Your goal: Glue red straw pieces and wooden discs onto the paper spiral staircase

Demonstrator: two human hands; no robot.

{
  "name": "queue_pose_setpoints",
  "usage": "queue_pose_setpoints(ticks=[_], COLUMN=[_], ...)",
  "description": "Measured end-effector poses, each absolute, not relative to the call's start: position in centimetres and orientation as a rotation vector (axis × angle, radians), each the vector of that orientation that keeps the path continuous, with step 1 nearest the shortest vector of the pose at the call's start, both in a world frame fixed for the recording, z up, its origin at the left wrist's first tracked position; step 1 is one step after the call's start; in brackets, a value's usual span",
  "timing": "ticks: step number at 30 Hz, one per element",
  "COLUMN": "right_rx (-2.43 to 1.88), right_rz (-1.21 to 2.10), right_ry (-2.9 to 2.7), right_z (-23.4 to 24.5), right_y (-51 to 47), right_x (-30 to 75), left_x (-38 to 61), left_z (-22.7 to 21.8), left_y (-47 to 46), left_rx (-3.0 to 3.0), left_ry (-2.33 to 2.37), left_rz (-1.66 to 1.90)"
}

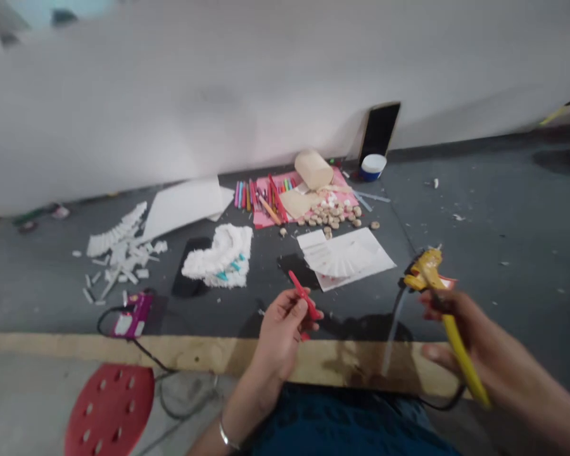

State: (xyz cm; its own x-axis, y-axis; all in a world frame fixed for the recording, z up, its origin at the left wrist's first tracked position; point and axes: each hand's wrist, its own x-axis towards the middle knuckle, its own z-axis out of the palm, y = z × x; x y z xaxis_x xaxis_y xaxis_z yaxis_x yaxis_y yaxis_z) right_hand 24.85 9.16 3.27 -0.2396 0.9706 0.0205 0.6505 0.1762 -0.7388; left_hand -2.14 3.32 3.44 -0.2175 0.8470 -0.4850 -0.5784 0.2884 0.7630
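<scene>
One dark tabletop (498, 234), pale wall (275, 82), left hand (280, 326) pinching red piece (299, 287), right hand (477, 329) gripping yellow tool (462, 354)

We find no readable text, label, brand or number. Blue shirt (346, 427) at bottom edge: we see dark letter-like marks (323, 414) across fabric, too blurred to read.
</scene>
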Motion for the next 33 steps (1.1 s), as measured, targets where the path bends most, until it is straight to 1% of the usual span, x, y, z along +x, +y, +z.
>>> queue_pose_setpoints(ticks=[2,3,8,12,14,19,23,26,28,33], right_rx=[-1.391,-1.347,-1.305,-1.285,-1.280,-1.315,-1.376,-1.411,-1.416,-1.301], right_rz=[1.042,1.090,1.027,1.045,1.046,1.020,1.024,1.054,1.053,1.011], right_ry=[-1.892,-1.856,-1.771,-1.765,-1.774,-1.773,-1.756,-1.754,-1.717,-1.454], right_z=[3.0,2.9,2.7,2.0,1.7,1.1,0.3,-0.2,-0.3,0.9], right_y=[8.8,8.9,9.5,9.6,9.4,9.2,9.3,9.4,9.4,10.6], right_x=[21.5,20.2,17.4,17.0,16.9,17.3,18.8,19.9,20.2,20.1], left_x=[-3.3,-4.2,-9.6,-11.4,-11.6,-11.8,-12.4,-12.7,-12.8,-11.6], left_z=[3.0,2.6,0.5,0.3,0.9,2.0,2.0,2.1,2.6,6.1], left_y=[3.7,3.9,5.7,9.9,13.4,22.4,26.1,26.9,26.6,22.0], left_rx=[0.426,0.522,1.150,1.643,1.679,1.636,1.575,1.537,1.528,1.562], left_ry=[1.257,1.318,1.852,2.127,2.207,2.350,2.414,2.411,2.406,2.482], left_rz=[1.363,1.358,1.152,1.063,0.910,0.758,0.543,0.448,0.448,0.620])
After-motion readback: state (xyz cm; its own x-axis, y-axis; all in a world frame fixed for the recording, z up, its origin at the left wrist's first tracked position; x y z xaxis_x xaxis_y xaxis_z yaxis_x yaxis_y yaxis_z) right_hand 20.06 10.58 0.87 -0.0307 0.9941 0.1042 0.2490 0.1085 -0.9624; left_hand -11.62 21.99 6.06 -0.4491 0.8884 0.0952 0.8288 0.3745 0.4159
